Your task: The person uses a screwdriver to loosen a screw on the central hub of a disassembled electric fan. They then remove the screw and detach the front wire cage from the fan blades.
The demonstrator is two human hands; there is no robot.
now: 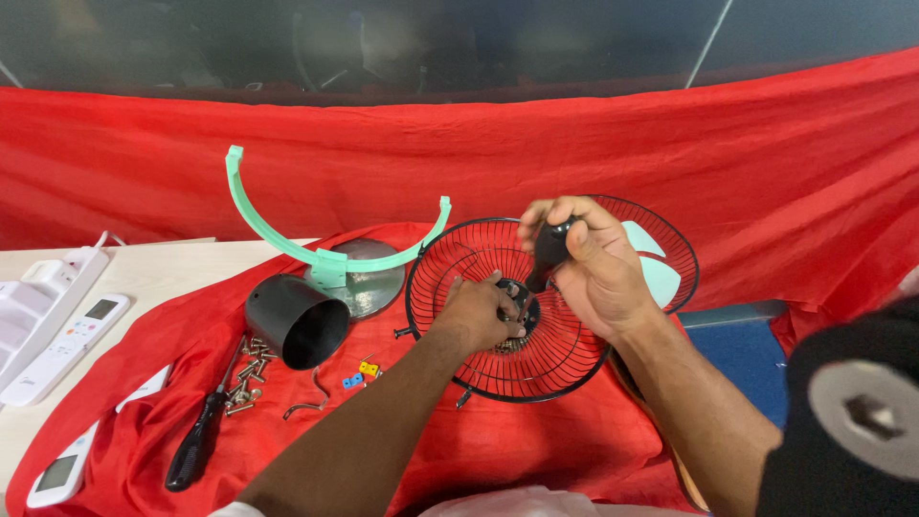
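Red cloth (536, 450) over desk (163, 273). Black wire fan grille (574, 359) lying centre. Left hand (476, 311) pressed on grille hub, fingers curled. Right hand (595, 263) clenched around black screwdriver handle (551, 245), tip at hub.

Even, bright light from overhead; soft shadows fall beneath the black cup (295, 320). Beyond it the red cloth (766, 163) bows with wide-angle distortion; the nearer, lower-right black object (852, 421) is blurred
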